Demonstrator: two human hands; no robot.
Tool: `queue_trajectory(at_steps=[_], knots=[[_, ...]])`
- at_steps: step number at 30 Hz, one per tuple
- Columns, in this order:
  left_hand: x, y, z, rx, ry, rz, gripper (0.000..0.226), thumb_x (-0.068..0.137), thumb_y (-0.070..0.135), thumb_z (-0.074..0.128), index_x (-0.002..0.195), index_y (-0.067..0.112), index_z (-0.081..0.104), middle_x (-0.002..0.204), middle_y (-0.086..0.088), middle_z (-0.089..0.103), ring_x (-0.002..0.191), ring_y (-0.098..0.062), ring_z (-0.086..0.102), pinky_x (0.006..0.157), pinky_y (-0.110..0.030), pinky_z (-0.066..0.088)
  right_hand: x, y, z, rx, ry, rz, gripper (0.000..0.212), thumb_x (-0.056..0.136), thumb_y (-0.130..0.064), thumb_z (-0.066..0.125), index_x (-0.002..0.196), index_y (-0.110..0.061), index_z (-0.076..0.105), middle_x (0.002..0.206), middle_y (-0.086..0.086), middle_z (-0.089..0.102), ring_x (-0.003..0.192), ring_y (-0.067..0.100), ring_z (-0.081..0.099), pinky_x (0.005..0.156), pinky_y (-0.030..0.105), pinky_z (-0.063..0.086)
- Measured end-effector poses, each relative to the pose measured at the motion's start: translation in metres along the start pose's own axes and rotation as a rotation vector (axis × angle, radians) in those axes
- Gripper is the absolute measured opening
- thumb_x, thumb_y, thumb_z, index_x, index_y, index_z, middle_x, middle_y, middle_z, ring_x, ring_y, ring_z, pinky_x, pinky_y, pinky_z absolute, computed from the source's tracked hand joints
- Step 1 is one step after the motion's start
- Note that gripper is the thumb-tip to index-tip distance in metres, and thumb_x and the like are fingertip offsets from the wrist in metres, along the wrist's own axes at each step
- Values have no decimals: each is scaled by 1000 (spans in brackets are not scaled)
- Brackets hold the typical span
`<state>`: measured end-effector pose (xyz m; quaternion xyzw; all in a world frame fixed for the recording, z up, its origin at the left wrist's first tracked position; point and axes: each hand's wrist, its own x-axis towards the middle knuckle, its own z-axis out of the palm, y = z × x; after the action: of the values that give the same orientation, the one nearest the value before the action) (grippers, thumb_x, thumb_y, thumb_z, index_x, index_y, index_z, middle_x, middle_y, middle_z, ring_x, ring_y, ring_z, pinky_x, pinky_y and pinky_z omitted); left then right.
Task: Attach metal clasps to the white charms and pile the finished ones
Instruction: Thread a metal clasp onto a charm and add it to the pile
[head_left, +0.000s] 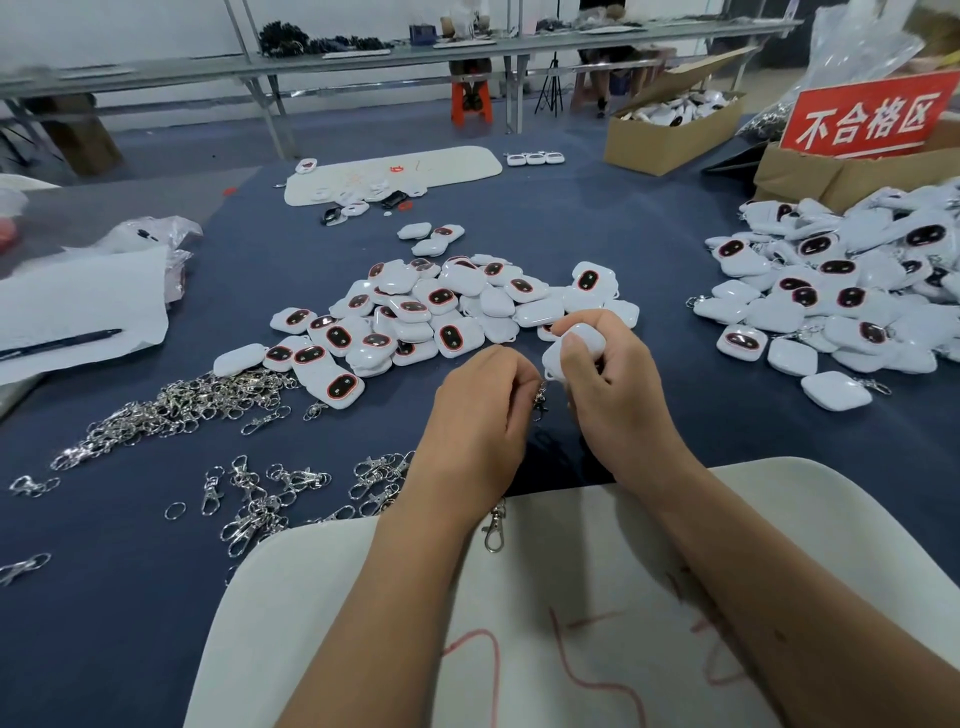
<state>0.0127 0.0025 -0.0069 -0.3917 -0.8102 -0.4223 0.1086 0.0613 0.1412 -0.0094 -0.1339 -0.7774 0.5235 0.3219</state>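
Left of the grip, loose clasps (171, 410) lie scattered on the cloth; beyond them sits the bare charm pile (415, 312). The left hand (480, 415) pinches a clasp (540, 400), fingers curled round it. Just right, touching it, the right hand (613, 379) grasps a charm (574, 345). The step looks like joining clasp to charm; next the ring must thread the charm's loop. Far right lies the finished pile (841, 291).
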Motion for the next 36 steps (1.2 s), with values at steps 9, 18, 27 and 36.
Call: queue_trajectory(at_steps=[9,18,27,36], knots=[[0,5,-2,29,-14,-35,16,98,2,50,87,11,57,81,3,57,79,-22,54,73,-42,46,0,0,1,-59,4,-12,15,100,-8,51,102,-11,65,67,-9,54,56,5,44,54,15,36],[0,8,-2,59,-15,-39,16,96,-4,49,87,8,56,83,0,56,79,-25,51,73,-43,43,1,1,2,-24,-12,13,18,95,-20,48,100,-15,65,61,-15,54,55,6,44,52,17,36],[0,13,5,77,61,-63,20,97,-2,48,85,13,52,86,-3,55,79,-30,49,74,-49,44,0,0,3,87,11,61,14,93,-20,53,95,-14,66,70,-7,59,64,10,49,59,26,42],[3,5,5,-34,112,-51,10,97,6,59,88,11,61,88,2,61,84,-18,54,76,-40,46,-3,-2,4,194,2,61,13,99,-17,49,100,-15,62,62,-8,55,53,11,47,50,26,42]])
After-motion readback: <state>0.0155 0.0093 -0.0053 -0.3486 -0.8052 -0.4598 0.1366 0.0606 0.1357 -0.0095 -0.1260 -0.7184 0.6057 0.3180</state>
